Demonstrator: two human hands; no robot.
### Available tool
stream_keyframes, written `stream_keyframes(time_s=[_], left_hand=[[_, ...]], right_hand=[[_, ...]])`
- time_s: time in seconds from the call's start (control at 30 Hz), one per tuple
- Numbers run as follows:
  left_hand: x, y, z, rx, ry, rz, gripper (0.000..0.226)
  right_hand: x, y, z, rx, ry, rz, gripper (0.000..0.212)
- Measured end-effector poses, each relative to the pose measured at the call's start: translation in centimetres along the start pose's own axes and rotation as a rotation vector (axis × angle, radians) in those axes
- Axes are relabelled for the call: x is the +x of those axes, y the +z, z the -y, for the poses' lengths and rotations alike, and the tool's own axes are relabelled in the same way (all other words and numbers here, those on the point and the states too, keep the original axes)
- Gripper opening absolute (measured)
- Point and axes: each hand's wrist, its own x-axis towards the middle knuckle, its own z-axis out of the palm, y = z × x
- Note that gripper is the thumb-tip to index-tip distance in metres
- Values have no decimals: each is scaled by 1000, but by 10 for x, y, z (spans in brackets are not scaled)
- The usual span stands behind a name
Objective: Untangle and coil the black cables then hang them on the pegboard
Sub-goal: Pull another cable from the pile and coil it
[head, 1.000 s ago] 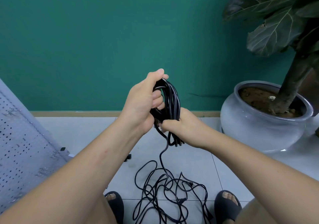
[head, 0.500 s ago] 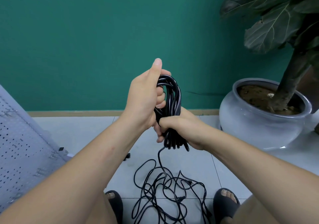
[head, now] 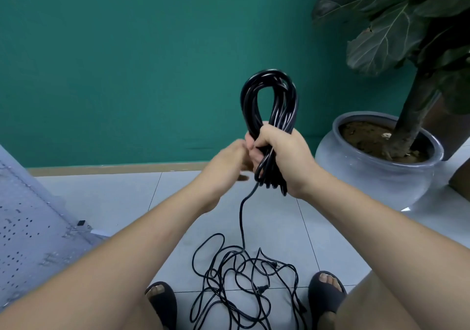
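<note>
A coiled bundle of black cable (head: pixel 267 75) stands upright as a tall loop in front of the green wall. My right hand (head: pixel 284 156) grips the bundle around its lower middle. To its left, my left hand (head: pixel 229 159) is blurred, with its fingertips against the bundle's lower part; its grasp is unclear. One strand (head: pixel 241 223) hangs from the bundle down to a loose tangle of black cable (head: pixel 244 253) on the tiled floor between my feet. The grey pegboard (head: pixel 25 240) leans at the far left.
A large grey plant pot (head: pixel 376 177) with a broad-leaved plant stands at the right, close to my right arm. My feet in dark sandals, left (head: pixel 162 301) and right (head: pixel 325 296), flank the floor tangle. A small black clip (head: pixel 81 223) lies by the pegboard's foot.
My left hand has left the top of the coil and dropped to beside my right hand. My right hand has raised the bundle, so the loop now stands free above it.
</note>
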Motion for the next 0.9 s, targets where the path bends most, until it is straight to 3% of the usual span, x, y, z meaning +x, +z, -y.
stream_keyframes(time_s=[0.03, 0.1, 0.17, 0.27, 0.33, 0.43, 0.57, 0.73, 0.9], left_hand=[[1, 3, 10, 118, -31, 66, 21], [-2, 11, 29, 271, -93, 192, 31], [-5, 20, 47, 341, -132, 195, 36], [-10, 35, 67, 292, -203, 163, 19], [-18, 47, 73, 209, -286, 247, 13], [-40, 61, 74, 185, -333, 403, 27], [-60, 61, 56, 394, -213, 416, 31], [-70, 41, 17, 689, 72, 228, 29], [-67, 10, -9, 566, 263, 58, 17]], right_hand=[[1, -3, 1, 17, -9, -18, 15], [3, -10, 3, 26, -27, -60, 15], [5, -15, 5, 46, -47, -92, 13], [7, -20, 7, 83, -75, -156, 14], [8, -23, 9, 97, -99, -220, 16], [12, -30, 10, 66, -147, -338, 16], [20, -42, 6, -80, -175, -468, 30], [28, -47, -4, -319, -131, -463, 31], [31, -41, -22, -537, -7, -303, 33]])
